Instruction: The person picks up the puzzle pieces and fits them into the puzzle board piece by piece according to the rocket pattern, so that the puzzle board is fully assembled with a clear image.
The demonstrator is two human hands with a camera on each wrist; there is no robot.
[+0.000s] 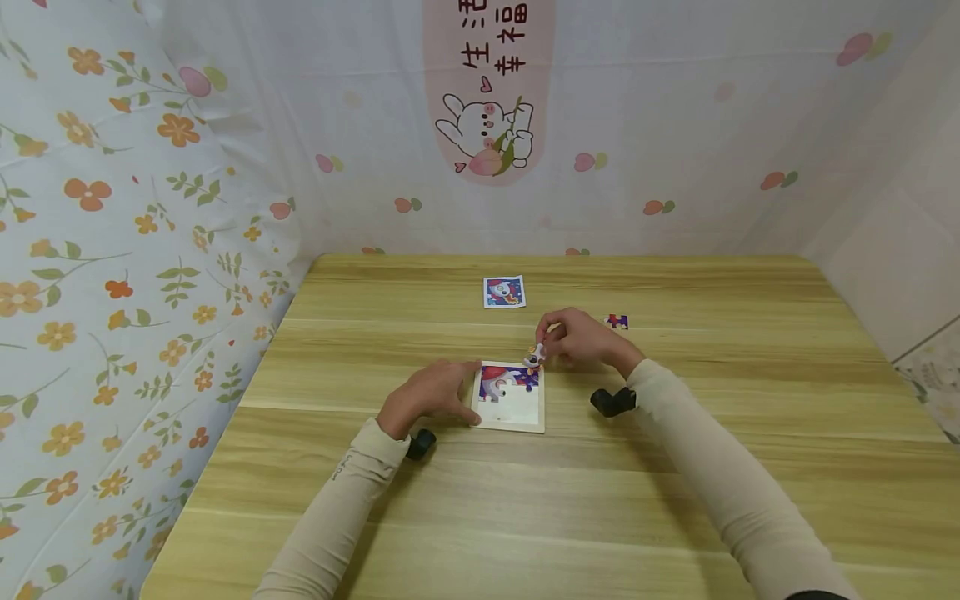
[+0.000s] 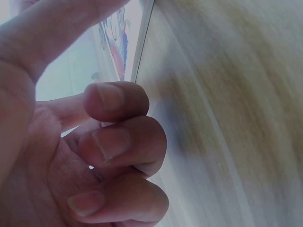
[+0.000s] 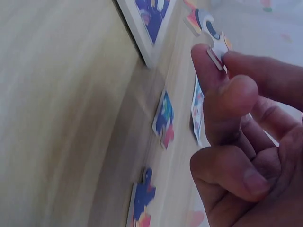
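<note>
A square puzzle tray (image 1: 519, 410) with a pale rim lies on the table, its upper part filled with red, white and purple pieces and its lower right bare. My left hand (image 1: 431, 393) holds the tray's left side, thumb at the lower corner and index finger at the upper one. In the left wrist view the other fingers (image 2: 130, 137) are curled beside the tray. Over the tray's upper right corner, my right hand (image 1: 583, 340) pinches a puzzle piece (image 1: 535, 358) between thumb and fingertip. That piece (image 3: 206, 26) is tilted, white with a dark curved marking.
Behind the tray lies a small picture card (image 1: 504, 292). Loose puzzle pieces (image 1: 617, 322) lie beyond my right hand; the right wrist view shows a blue-green piece (image 3: 164, 116) and a dark blue piece (image 3: 143, 198). A printed curtain (image 1: 360, 133) hangs behind the wooden table (image 1: 495, 517).
</note>
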